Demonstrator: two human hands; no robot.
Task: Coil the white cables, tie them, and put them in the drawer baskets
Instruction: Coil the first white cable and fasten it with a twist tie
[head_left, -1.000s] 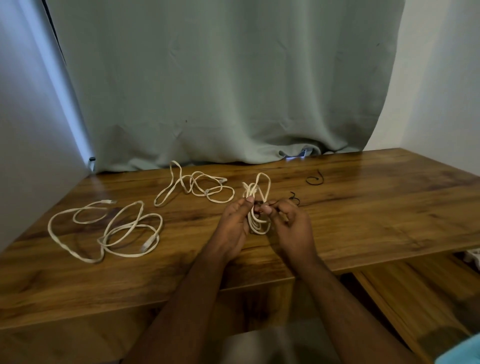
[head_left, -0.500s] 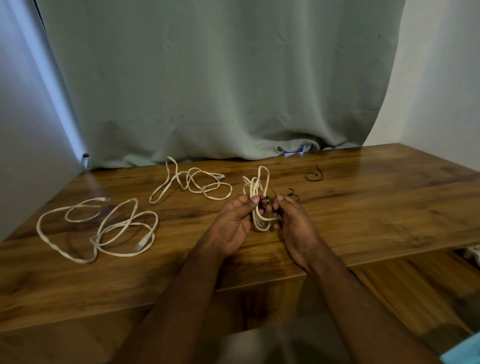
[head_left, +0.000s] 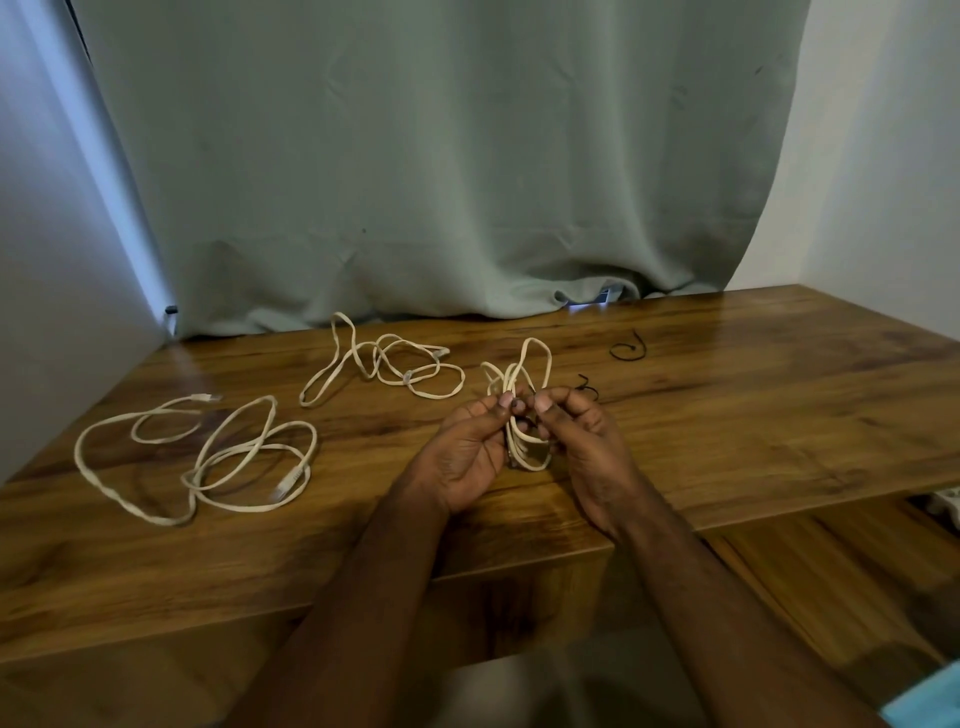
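My left hand and right hand hold a coiled white cable upright over the middle of the table, fingertips of both pinching at its waist, where a thin black tie seems to cross the loops; whether it is wound fully round I cannot tell. Two more white cables wait loose: a long cable sprawled at the left and a second cable near the curtain. Spare black ties lie just behind my right hand and farther back. No drawer basket is in view.

To tie well, I judge I should keep the loops squeezed flat together at the waist, draw the tie snug and twist its ends firmly so no strand slips out.

Set against half a second ago, the hands sit much the same, fingertips drawn slightly closer over the coil, and the loose cables have not moved on the table; the view has merely shifted a little.
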